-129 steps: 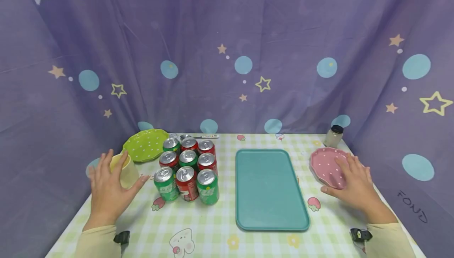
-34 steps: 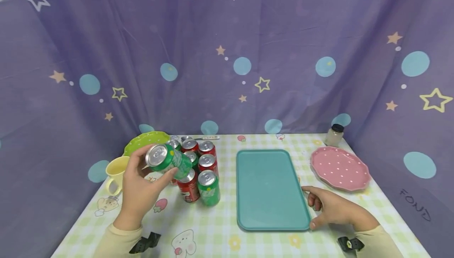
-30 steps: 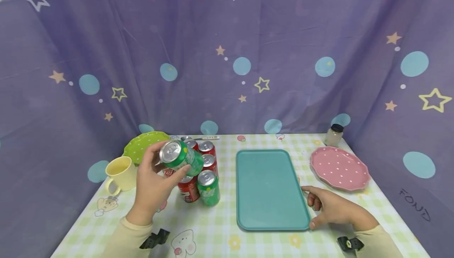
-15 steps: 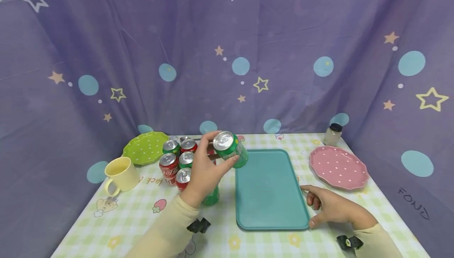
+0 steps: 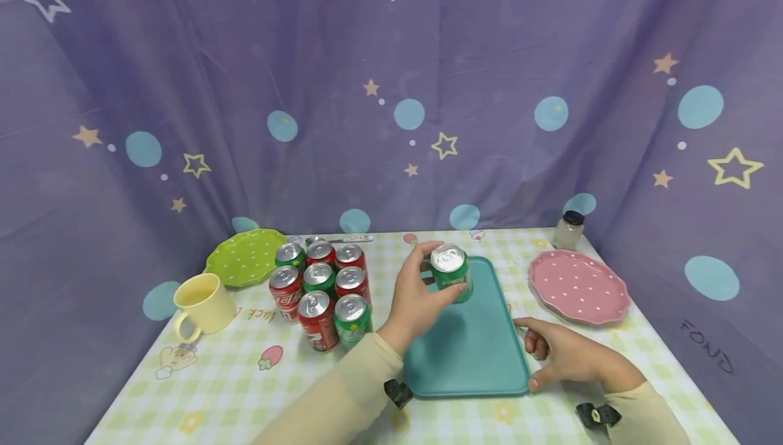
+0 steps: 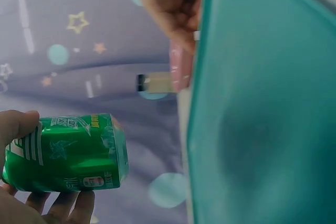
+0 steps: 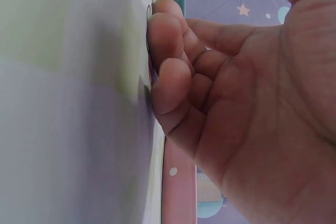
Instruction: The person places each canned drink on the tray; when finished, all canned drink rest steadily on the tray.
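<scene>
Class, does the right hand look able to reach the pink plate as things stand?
Probably yes: the right hand is at the teal tray, and nothing visible stands between that hand and the pink plate, whose near rim lies uncovered.

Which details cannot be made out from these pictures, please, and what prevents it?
Head view: far left corner of the tray, hidden by the left hand.
Head view: base of the middle green can, hidden by the front red can.
Head view: contents of the jar, too small to identify.
Right wrist view: rest of the pink plate, cut off by the bottom edge.
</scene>
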The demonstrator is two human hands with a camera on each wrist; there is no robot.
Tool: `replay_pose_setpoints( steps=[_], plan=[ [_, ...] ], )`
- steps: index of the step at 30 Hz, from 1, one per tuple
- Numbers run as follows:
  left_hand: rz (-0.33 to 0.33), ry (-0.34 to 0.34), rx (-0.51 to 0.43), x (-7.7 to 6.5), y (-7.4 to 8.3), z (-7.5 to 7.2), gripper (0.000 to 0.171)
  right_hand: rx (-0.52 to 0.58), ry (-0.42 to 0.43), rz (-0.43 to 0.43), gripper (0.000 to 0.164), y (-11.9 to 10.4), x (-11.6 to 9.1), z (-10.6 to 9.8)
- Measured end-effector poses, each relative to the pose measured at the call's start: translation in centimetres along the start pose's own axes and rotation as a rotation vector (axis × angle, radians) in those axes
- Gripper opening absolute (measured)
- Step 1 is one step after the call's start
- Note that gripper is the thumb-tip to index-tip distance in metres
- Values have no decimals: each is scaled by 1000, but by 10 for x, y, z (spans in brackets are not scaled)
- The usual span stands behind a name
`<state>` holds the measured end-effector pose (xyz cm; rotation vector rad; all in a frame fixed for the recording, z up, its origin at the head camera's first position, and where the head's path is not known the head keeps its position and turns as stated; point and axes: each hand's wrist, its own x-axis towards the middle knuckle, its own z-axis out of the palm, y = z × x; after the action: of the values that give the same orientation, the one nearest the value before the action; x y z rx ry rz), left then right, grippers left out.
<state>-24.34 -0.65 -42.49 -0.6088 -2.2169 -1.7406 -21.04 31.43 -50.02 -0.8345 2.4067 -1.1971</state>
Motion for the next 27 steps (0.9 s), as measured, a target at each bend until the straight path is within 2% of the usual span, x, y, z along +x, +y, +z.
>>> replay_pose_setpoints(
  steps=[5,11,20,27],
  plan=[
    [-70,-13,51,11,-23,22,71,-25,10,3,100,3,1,1],
    [-157,-22,99,24,-38,40,70,-19,6,26,101,2,1,0],
    [-231,-47,132,39,-60,63,69,-25,10,41,102,-1,0,0],
    [-237,-42,122,45,-67,76,70,-17,10,40,100,-5,1,0]
  ],
)
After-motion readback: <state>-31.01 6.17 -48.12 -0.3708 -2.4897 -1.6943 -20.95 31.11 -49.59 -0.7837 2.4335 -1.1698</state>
